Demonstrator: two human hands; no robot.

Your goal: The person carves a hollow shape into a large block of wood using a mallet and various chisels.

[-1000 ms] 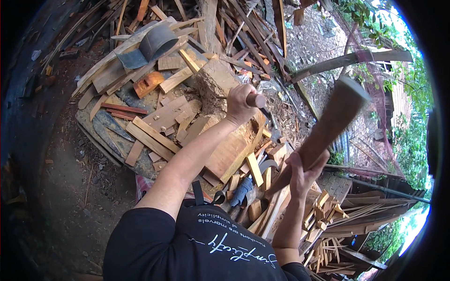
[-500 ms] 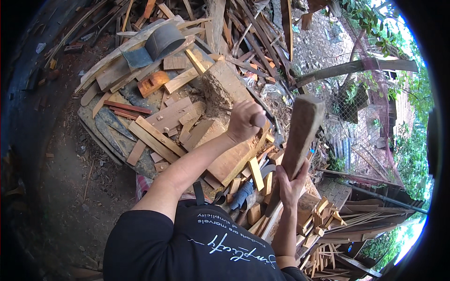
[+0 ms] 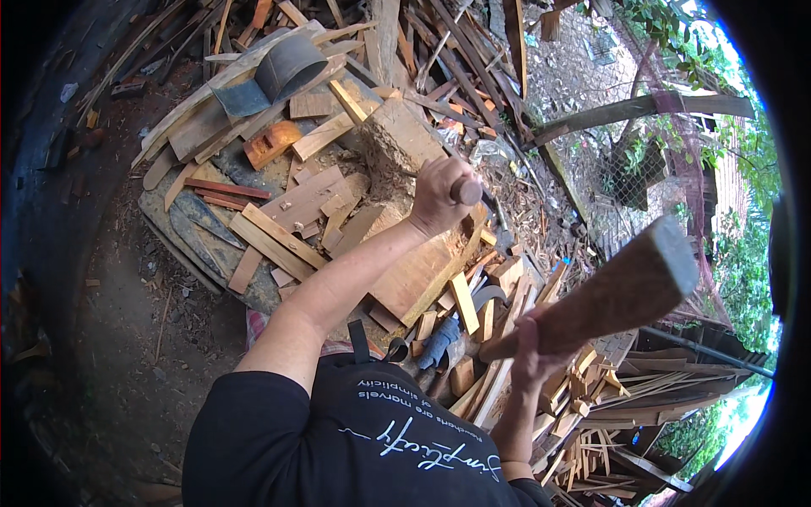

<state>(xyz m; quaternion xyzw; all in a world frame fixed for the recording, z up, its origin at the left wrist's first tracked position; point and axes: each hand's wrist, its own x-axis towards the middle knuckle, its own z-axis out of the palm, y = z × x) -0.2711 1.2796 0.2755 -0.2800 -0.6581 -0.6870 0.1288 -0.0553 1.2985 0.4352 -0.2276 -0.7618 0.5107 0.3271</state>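
My left hand [image 3: 435, 198] is closed around the wooden handle of a chisel [image 3: 465, 191]. Its blade end points toward the rough, chipped hollow in a large wood block [image 3: 416, 283]; the tip is hard to make out there. My right hand [image 3: 530, 353] grips a heavy wooden mallet [image 3: 617, 294] by its narrow handle. The mallet's thick head is tilted out to the right, apart from the chisel. Wood chips and dust lie in and around the hollow.
Left of the block, a workbench carries loose boards, an orange-brown wooden plane body [image 3: 271, 145] and a curved dark sheet piece [image 3: 289, 69]. Offcuts and a blue cloth-like bundle [image 3: 439, 341] lie near my body. Scrap wood is heaped at the back and lower right.
The mallet has swung to the right and tilted over, away from the chisel, with my right hand turning with it. My left hand has stayed nearly in place on the chisel.
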